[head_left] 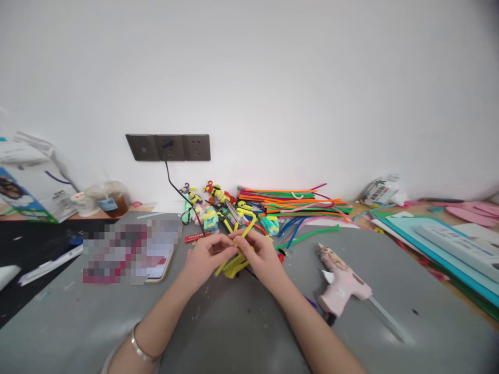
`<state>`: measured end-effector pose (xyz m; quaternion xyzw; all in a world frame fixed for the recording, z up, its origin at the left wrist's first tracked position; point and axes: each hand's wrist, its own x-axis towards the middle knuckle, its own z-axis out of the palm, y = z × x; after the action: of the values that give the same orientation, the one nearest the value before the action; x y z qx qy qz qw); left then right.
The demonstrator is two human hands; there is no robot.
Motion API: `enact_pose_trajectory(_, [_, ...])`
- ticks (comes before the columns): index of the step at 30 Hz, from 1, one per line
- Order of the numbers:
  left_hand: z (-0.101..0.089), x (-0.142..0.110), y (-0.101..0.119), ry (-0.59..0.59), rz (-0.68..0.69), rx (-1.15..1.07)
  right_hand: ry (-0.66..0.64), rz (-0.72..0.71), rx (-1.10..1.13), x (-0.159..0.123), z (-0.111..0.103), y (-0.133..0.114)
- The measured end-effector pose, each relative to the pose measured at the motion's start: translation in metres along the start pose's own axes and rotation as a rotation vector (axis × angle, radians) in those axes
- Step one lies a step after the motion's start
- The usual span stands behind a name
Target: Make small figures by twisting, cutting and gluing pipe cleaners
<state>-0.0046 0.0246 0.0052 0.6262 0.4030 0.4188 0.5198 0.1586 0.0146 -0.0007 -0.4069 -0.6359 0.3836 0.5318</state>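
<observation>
Both my hands meet over the middle of the grey mat [241, 322]. My left hand [205, 258] pinches a bundle of yellow pipe cleaners [234, 262], fingers closed on it. My right hand [262, 253] is closed on the same yellow bundle from the right, its fingertips at the upper strands. Just behind my hands lie wire cutters [230, 214] with yellow handles and several small pipe-cleaner figures [202, 205].
A stack of coloured pipe cleaners [296, 201] lies at the back. A pink glue gun [342, 283] rests to the right, its black cord [177, 189] running to a wall socket [168, 147]. Coloured sheets [436, 244] sit far right; a box [27, 182] and jar [109, 198] far left.
</observation>
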Motion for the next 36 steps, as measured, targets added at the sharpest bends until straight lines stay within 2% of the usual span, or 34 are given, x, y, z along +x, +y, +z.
enact_pose_trajectory(6, [0.003, -0.004, 0.003, -0.156, -0.269, -0.251, 0.109, 0.060, 0.146, 0.005, -0.009, 0.000])
enact_pose_trajectory(9, [0.003, -0.006, 0.005, -0.225, -0.394, -0.327, 0.111, 0.055, 0.165, 0.005, -0.011, -0.002])
enact_pose_trajectory(20, [0.007, -0.008, 0.010, -0.284, -0.426, -0.413, -0.045, 0.065, 0.198, 0.002, -0.005, -0.004])
enact_pose_trajectory(25, [0.005, -0.006, 0.009, -0.181, -0.374, -0.426, -0.055, 0.041, 0.214, 0.002, -0.007, -0.003])
enact_pose_trajectory(30, [-0.001, -0.003, 0.011, -0.049, -0.324, -0.408, -0.003, -0.007, 0.260, 0.002, -0.010, -0.003])
enact_pose_trajectory(36, [0.003, -0.001, 0.012, 0.124, -0.315, -0.498, 0.074, -0.120, 0.135, 0.000, -0.006, -0.003])
